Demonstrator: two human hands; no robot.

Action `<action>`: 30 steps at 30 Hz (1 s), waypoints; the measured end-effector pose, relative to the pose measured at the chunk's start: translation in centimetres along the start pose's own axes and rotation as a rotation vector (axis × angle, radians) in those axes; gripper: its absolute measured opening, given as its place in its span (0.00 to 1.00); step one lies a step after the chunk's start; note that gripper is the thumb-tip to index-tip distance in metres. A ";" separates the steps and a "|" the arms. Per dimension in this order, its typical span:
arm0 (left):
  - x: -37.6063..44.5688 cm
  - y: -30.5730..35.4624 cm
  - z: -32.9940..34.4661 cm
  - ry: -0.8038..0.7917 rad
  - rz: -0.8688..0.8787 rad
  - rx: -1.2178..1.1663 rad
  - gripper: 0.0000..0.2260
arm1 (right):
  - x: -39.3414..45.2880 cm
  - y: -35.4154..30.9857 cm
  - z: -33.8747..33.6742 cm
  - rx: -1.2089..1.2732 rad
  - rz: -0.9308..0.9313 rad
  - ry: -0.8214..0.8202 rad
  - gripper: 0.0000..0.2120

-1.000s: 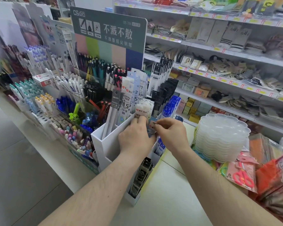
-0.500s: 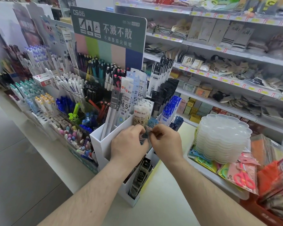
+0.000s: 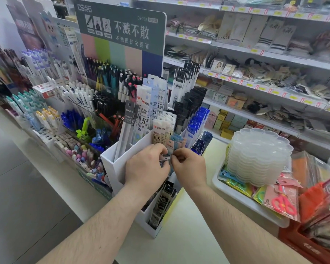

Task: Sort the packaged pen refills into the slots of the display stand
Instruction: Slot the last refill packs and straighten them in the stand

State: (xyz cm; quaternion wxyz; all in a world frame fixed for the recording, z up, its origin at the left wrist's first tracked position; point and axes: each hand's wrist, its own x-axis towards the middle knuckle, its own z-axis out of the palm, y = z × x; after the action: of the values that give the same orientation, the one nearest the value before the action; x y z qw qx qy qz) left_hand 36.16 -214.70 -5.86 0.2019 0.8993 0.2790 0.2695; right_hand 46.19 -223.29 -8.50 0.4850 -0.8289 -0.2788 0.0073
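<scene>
Shop shelving behind; white display stand (image 3: pixel 122 164) on tabletop (image 3: pixel 189 235), most slots visibly stocked. Left hand (image 3: pixel 146 168) and right hand (image 3: pixel 189 166) together pinch one refill packet (image 3: pixel 167 158) above a front slot, not yet seated.

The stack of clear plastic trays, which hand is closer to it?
Right. The right hand is just left of the stack of clear trays; the left hand sits farther left, beyond it.

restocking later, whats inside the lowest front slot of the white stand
Black refill packets stand upright in the lowest slot of the white stand. Their upper ends run up behind the left hand and wrist, so the count stays hidden.
</scene>
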 end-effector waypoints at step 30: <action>0.7 1.8 0.4 -0.096 0.089 0.231 0.20 | -0.4 0.6 -1.3 0.041 -0.029 -0.094 0.12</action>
State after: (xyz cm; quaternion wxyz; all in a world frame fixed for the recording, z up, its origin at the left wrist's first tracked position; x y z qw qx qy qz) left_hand 37.65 -215.75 -4.98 0.0981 0.9398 0.2582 0.2011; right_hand 46.53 -224.72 -8.44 0.4881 -0.8135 -0.3129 0.0450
